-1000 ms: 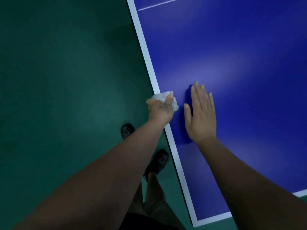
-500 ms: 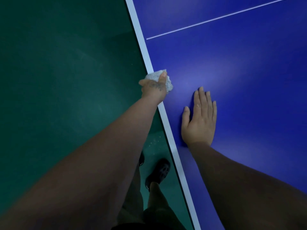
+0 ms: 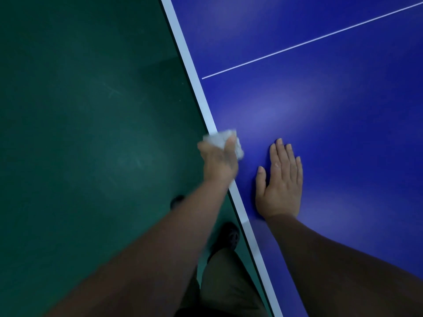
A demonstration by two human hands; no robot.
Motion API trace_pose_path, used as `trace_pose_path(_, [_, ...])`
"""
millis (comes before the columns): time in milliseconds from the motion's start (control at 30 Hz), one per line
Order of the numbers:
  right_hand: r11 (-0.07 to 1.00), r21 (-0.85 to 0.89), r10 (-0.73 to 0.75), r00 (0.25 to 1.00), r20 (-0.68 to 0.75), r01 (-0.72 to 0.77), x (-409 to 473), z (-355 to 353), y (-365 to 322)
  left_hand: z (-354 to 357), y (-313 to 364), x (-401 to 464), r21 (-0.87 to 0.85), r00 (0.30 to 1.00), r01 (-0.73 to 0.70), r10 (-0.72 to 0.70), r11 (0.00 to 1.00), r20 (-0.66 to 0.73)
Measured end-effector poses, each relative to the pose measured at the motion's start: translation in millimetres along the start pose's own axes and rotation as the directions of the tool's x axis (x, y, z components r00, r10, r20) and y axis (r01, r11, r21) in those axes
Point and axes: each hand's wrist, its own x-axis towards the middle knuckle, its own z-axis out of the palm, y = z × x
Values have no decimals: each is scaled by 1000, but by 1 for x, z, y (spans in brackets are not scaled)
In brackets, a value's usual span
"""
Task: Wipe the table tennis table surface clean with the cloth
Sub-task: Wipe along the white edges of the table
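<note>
Nearest me at 6 o'clock: my trouser leg [image 3: 229, 282] in olive fabric, dark shoe [image 3: 230, 235] just past it on the green floor [image 3: 80, 133], tucked close under the table edge. Second shoe [image 3: 177, 200] barely shows at 7 o'clock, mostly hidden behind my left forearm

Both forearms run up from the bottom of frame. My right hand [image 3: 280, 181] lies flat on the blue table surface [image 3: 332, 122], palm down, fingers straight and close together, thumb splayed toward 9 o'clock; holding nothing. It sits just inside the white edge stripe [image 3: 196, 88], at roughly 4 o'clock from centre

My left hand [image 3: 219, 161] is just beside it at 9 o'clock of the right hand, over the edge stripe. Fingers curl round the white cloth [image 3: 223, 138], which is bunched up and pokes out past the fingertips toward 12 o'clock. Cloth sits on the table edge, straddling the stripe, part on the blue and part hanging toward the floor side. Left hand and cloth are motion-blurred, so finger detail is unclear

Farther out at 1–2 o'clock: thin white centre line [image 3: 309, 41] crossing the blue, starting near the edge stripe and running off the right side. Soft light glare on the blue around 1 o'clock of the hands
</note>
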Motion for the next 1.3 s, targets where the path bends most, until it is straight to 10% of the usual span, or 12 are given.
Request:
trace_pose_path(200, [1000,2,22,999,23,-22,2,0,1,22,-53,-48,88,991,108,-115,990,71])
trace_pose_path(500, [999,28,18,1000,23,-18,1,-2,-2,-24,80,60,-17,996,-74,73,997,-57])
trace_pose_path(767, [1000,-5,21,998,58,-20,1,-3,-2,4,-37,-33,236,997,-75,65,969,49])
trace_pose_path(900, [1000,4,19,999,39,-19,2,-3,-3,-12,2,54,134,969,-247,241,960,59])
trace_pose_path(1100, [1000,-3,19,999,43,-19,2,-3,-5,-23,70,54,118,971,-169,186,979,-153])
trace_pose_path(1300, [1000,10,12,999,31,-12,1,-4,-5,0,-20,-33,172,992,84,-98,982,75])
